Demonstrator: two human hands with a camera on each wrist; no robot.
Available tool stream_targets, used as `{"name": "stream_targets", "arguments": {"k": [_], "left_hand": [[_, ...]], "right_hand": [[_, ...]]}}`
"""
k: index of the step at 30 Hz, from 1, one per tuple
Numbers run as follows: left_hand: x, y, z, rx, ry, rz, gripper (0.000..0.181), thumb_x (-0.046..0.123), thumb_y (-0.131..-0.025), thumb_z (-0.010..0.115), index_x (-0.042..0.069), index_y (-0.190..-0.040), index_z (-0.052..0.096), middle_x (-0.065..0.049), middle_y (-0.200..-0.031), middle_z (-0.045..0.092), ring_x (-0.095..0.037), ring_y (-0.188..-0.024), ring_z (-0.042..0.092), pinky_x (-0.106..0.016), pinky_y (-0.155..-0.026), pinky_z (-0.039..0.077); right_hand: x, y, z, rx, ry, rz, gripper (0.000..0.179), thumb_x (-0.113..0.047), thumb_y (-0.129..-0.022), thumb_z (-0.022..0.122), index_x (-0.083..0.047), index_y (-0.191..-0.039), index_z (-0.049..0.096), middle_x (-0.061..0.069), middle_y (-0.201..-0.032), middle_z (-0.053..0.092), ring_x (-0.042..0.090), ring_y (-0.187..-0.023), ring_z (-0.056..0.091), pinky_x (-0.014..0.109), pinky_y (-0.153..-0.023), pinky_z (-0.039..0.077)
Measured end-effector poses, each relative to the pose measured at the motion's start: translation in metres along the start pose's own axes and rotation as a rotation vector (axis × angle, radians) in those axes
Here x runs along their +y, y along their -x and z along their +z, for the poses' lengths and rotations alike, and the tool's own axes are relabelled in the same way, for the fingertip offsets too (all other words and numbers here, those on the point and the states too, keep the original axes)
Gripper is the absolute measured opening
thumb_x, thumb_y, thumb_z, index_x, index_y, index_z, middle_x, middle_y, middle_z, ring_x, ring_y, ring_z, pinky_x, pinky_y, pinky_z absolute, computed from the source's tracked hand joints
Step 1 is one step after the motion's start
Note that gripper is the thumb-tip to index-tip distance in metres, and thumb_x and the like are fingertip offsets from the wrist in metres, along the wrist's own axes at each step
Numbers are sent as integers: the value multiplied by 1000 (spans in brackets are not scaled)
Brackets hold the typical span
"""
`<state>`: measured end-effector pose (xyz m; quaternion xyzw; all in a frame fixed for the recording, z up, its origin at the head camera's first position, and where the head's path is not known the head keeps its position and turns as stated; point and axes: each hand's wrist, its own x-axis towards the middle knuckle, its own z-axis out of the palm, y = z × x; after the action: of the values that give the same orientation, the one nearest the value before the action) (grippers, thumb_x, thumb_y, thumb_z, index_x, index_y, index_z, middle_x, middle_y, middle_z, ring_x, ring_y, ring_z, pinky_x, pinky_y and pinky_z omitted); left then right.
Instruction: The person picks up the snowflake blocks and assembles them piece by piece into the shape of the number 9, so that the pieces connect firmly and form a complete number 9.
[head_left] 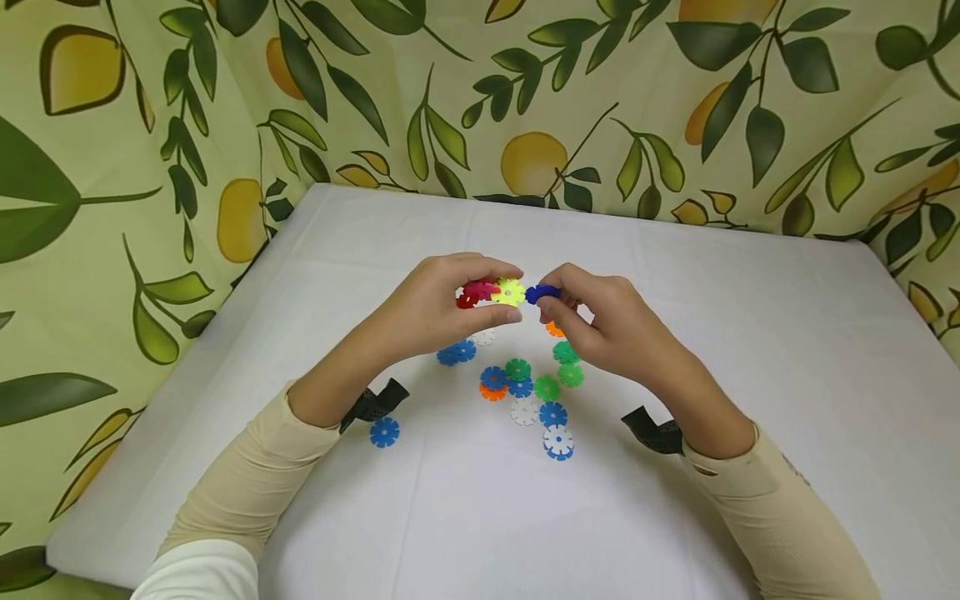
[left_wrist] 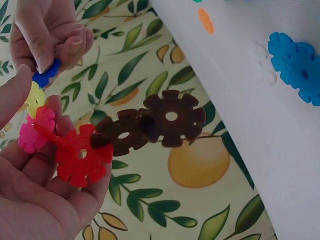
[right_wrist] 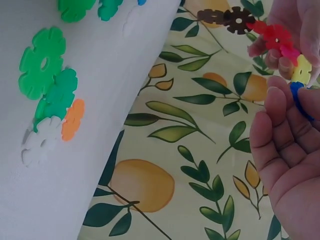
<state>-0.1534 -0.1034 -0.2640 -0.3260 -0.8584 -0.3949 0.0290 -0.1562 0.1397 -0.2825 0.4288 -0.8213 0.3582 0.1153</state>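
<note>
My left hand holds a chain of interlocking notched discs above the table. In the left wrist view, two brown discs hang out at one end of it. Joined to them are a red disc, another red one seen edge-on, and a pink disc. A yellow disc sits at the other end, between the left thumb and fingers. My right hand pinches a dark blue disc, its edge right at the yellow disc's rim. The right fingertips hide part of the blue disc.
Loose discs lie on the white table below the hands: several blue, several green, white and orange. One blue disc lies apart near the left forearm. Leaf-and-fruit patterned cloth stands behind.
</note>
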Motion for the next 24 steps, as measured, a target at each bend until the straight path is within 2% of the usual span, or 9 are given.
{"name": "stream_targets", "arguments": {"k": [8,12,18,24], "left_hand": [[0,0,0,-16,20,14,43,24,-87,81,6,-124,70,-4,-120,69,-17,-110,61,-27,-84,54],[1,1,0,-46,38,10,41,23,-87,81,5,-122,71,-3,-114,70,-15,-99,62,-26,-74,56],[0,1,0,-66,38,11,38,22,-86,82,7,-119,73,-1,-107,71,-15,-92,61,-28,-72,54],[0,0,3,-85,75,-15,36,22,-86,82,7,-118,74,0,-104,72,-15,-89,62,-28,-69,55]], "right_hand": [[-2,0,1,-11,24,-13,13,5,-92,67,-4,-99,61,-3,-79,64,8,-70,58,25,-58,51],[-5,0,3,-13,21,-23,11,6,-92,66,-4,-95,61,-4,-75,61,6,-66,55,25,-57,49],[-8,1,7,2,-9,6,11,5,-93,65,-5,-92,61,-3,-69,59,6,-61,53,27,-55,48],[-7,3,9,11,-29,41,13,8,-93,64,-4,-89,61,-3,-67,56,8,-60,52,26,-53,46]]}}
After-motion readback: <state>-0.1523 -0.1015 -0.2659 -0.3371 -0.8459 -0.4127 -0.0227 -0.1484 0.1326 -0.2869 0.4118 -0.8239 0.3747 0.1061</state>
